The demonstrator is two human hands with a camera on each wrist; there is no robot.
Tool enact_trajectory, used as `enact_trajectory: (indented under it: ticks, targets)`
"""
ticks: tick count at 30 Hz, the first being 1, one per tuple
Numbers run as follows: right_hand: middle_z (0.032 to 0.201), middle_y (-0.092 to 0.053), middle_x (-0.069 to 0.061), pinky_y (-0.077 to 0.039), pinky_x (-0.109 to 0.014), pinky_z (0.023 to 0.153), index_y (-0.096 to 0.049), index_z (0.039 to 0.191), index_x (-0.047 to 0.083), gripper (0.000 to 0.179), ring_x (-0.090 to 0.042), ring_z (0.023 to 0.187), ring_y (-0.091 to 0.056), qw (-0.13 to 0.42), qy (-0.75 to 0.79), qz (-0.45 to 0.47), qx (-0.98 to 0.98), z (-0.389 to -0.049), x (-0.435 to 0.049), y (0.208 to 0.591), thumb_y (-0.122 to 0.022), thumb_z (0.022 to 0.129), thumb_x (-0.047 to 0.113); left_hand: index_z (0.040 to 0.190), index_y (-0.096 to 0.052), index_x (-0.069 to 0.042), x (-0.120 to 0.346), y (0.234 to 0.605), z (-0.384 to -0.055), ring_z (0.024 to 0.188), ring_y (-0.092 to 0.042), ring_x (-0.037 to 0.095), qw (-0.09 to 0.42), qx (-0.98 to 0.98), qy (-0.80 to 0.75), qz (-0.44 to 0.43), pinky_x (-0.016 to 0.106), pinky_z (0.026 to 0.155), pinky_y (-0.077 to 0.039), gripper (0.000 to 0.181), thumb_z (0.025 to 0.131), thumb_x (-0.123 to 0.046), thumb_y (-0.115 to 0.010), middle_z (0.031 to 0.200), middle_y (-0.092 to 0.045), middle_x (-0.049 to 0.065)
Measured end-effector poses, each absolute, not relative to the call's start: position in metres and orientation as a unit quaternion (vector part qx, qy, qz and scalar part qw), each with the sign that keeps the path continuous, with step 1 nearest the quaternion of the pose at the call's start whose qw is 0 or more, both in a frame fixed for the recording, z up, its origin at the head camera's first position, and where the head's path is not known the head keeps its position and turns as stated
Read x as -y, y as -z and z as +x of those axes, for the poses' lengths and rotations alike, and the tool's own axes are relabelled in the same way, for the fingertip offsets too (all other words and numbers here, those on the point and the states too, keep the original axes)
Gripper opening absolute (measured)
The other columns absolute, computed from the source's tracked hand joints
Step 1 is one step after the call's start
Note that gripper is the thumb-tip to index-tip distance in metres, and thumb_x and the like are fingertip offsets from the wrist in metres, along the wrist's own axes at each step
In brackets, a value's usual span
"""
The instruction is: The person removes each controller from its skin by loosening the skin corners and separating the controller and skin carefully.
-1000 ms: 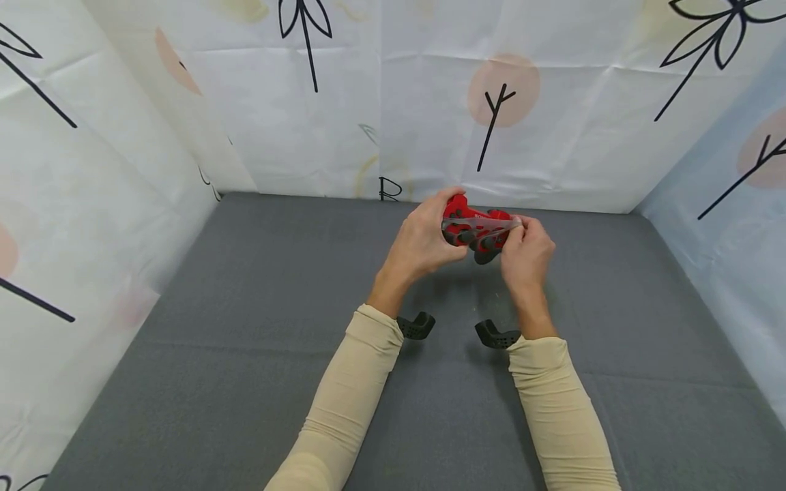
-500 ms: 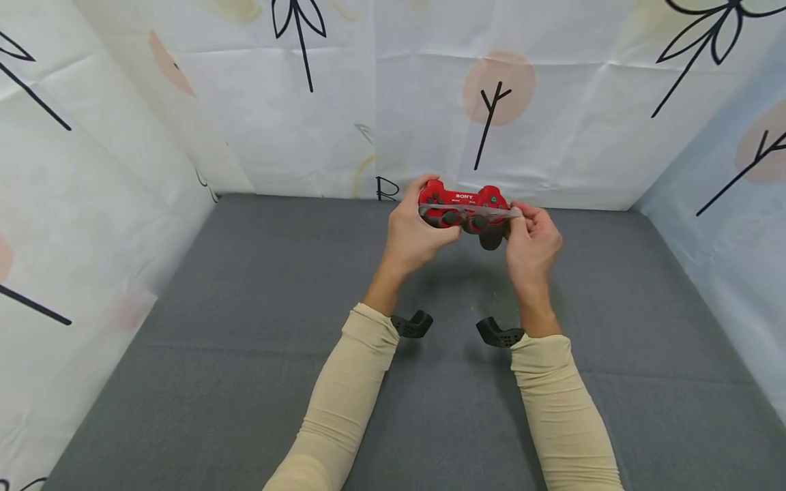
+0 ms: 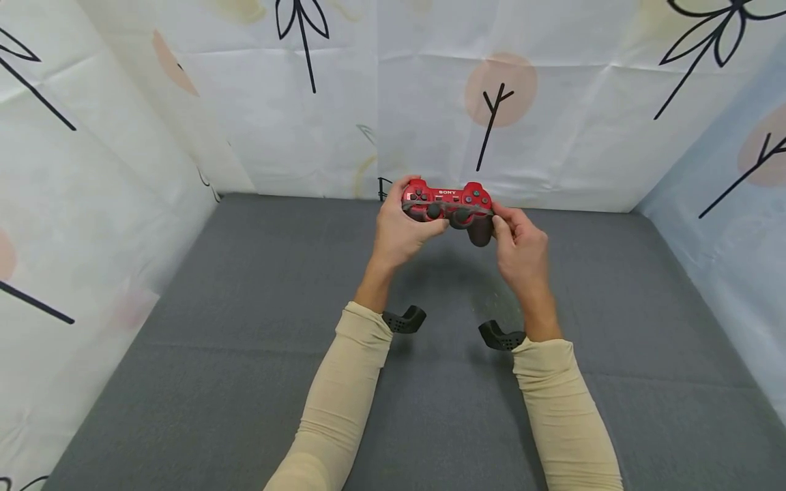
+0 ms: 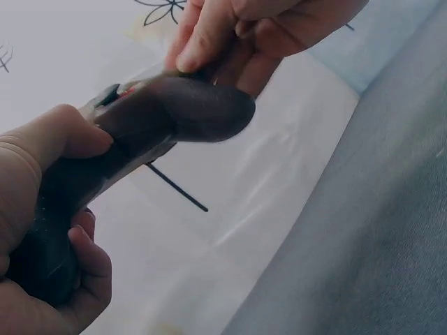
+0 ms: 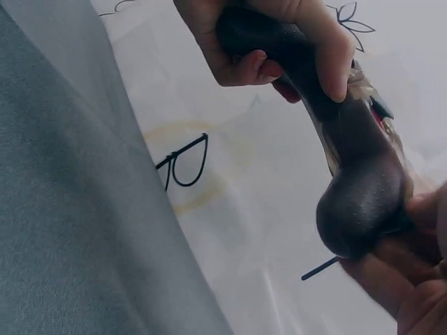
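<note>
A red game controller (image 3: 447,195) marked SONY is held up above the table, its face with buttons and sticks toward the head camera. A dark, translucent cover (image 4: 209,108) wraps its lower part and handles, with its edge running as a thin strip across the front. My left hand (image 3: 396,228) grips the controller's left end, thumb on the lower front and fingers behind. At the right end, my right hand (image 3: 522,249) pinches the cover's edge between thumb and fingers. In the right wrist view the cover's rounded handle end (image 5: 363,206) shows beside these fingers.
Grey cloth (image 3: 245,395) covers the table under both arms. White patterned sheets (image 3: 430,123) stand close behind the hands and at both sides. A dark bracket (image 3: 406,319) sits at the left wrist, and another bracket (image 3: 500,337) at the right.
Both hands and the controller have moved left, and the controller has turned more squarely to the head camera. The strip across its front now lies closer against it.
</note>
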State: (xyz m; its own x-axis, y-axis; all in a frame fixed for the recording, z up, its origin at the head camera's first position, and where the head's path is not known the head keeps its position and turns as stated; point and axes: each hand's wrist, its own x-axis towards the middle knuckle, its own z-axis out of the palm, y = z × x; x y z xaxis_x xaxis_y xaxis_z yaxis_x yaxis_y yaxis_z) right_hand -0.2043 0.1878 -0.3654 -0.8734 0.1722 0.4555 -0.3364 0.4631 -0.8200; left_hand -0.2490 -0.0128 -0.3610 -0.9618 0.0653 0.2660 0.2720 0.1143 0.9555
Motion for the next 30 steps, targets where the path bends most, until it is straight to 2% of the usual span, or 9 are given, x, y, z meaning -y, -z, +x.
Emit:
enact_trajectory:
  ticks: [2, 5, 8, 10, 12, 14, 17, 21, 30]
  targets:
    - [0.123, -0.072, -0.022, -0.046, -0.006, 0.079, -0.061, 0.139, 0.004, 0.037, -0.028, 0.105, -0.074, 0.222, -0.479, 0.049, 0.848, -0.202, -0.189, 0.365, -0.057, 0.105, 0.016, 0.149, -0.043, -0.02, 0.014, 0.361, -0.249, 0.097, -0.069, 0.018, 0.075, 0.749, 0.647, -0.12, 0.031, 0.079, -0.061, 0.083, 0.078, -0.013, -0.085, 0.129, -0.062, 0.007]
    - [0.129, -0.07, -0.019, -0.053, -0.02, 0.083, -0.058, 0.143, 0.006, 0.041, -0.032, 0.108, -0.073, 0.204, -0.447, 0.045, 0.87, -0.201, -0.191, 0.364, -0.058, 0.105, 0.02, 0.149, -0.041, -0.024, 0.017, 0.359, -0.247, 0.101, -0.067, 0.018, 0.063, 0.752, 0.642, -0.134, 0.033, 0.08, -0.061, 0.084, 0.079, -0.012, -0.085, 0.127, -0.063, 0.006]
    - [0.133, -0.068, -0.018, -0.059, -0.039, 0.09, -0.06, 0.141, 0.004, 0.041, -0.033, 0.113, -0.07, 0.232, -0.429, 0.055, 0.871, -0.201, -0.193, 0.362, -0.062, 0.102, 0.018, 0.148, -0.041, -0.029, 0.02, 0.359, -0.248, 0.105, -0.066, 0.017, 0.048, 0.748, 0.645, -0.151, 0.034, 0.082, -0.061, 0.085, 0.078, -0.012, -0.086, 0.129, -0.062, 0.004]
    - [0.132, -0.066, -0.019, -0.057, -0.046, 0.092, -0.063, 0.136, 0.002, 0.038, -0.034, 0.116, -0.066, 0.269, -0.412, 0.071, 0.868, -0.2, -0.193, 0.359, -0.066, 0.1, 0.015, 0.148, -0.042, -0.031, 0.021, 0.359, -0.247, 0.107, -0.066, 0.017, 0.04, 0.742, 0.65, -0.163, 0.035, 0.084, -0.061, 0.085, 0.079, -0.011, -0.086, 0.129, -0.062, 0.003]
    - [0.128, -0.065, -0.02, -0.056, -0.046, 0.094, -0.067, 0.13, 0.0, 0.035, -0.036, 0.114, -0.059, 0.302, -0.395, 0.097, 0.862, -0.198, -0.193, 0.355, -0.068, 0.098, 0.014, 0.148, -0.041, -0.033, 0.021, 0.359, -0.247, 0.106, -0.066, 0.017, 0.039, 0.742, 0.647, -0.173, 0.036, 0.084, -0.061, 0.085, 0.079, -0.013, -0.087, 0.129, -0.062, 0.003]
    - [0.123, -0.065, -0.02, -0.053, -0.044, 0.087, -0.071, 0.125, 0.001, 0.031, -0.037, 0.108, -0.053, 0.32, -0.373, 0.125, 0.862, -0.196, -0.191, 0.352, -0.071, 0.096, 0.013, 0.147, -0.041, -0.034, 0.021, 0.359, -0.246, 0.103, -0.067, 0.017, 0.04, 0.746, 0.639, -0.181, 0.036, 0.083, -0.06, 0.085, 0.079, -0.013, -0.087, 0.128, -0.062, 0.002]
    - [0.117, -0.064, -0.021, -0.045, -0.038, 0.079, -0.074, 0.119, 0.0, 0.027, -0.037, 0.099, -0.05, 0.322, -0.35, 0.161, 0.865, -0.195, -0.189, 0.351, -0.073, 0.094, 0.01, 0.149, -0.04, -0.032, 0.02, 0.36, -0.245, 0.099, -0.069, 0.016, 0.041, 0.756, 0.623, -0.197, 0.036, 0.081, -0.06, 0.085, 0.08, -0.015, -0.087, 0.127, -0.062, 0.002]
    - [0.114, -0.062, -0.022, -0.039, -0.035, 0.077, -0.076, 0.115, -0.002, 0.024, -0.037, 0.097, -0.049, 0.314, -0.338, 0.182, 0.869, -0.195, -0.188, 0.352, -0.074, 0.092, 0.005, 0.151, -0.039, -0.029, 0.017, 0.361, -0.244, 0.097, -0.07, 0.016, 0.044, 0.758, 0.616, -0.211, 0.035, 0.079, -0.06, 0.086, 0.08, -0.014, -0.086, 0.126, -0.063, 0.004]
    - [0.111, -0.056, -0.021, -0.048, -0.039, 0.078, -0.071, 0.109, -0.004, 0.015, -0.033, 0.098, -0.058, 0.243, -0.343, 0.156, 0.894, -0.194, -0.189, 0.354, -0.068, 0.095, 0.002, 0.152, -0.039, -0.035, 0.014, 0.362, -0.244, 0.099, -0.068, 0.016, 0.047, 0.772, 0.597, -0.214, 0.035, 0.078, -0.06, 0.09, 0.079, -0.011, -0.086, 0.129, -0.061, 0.004]
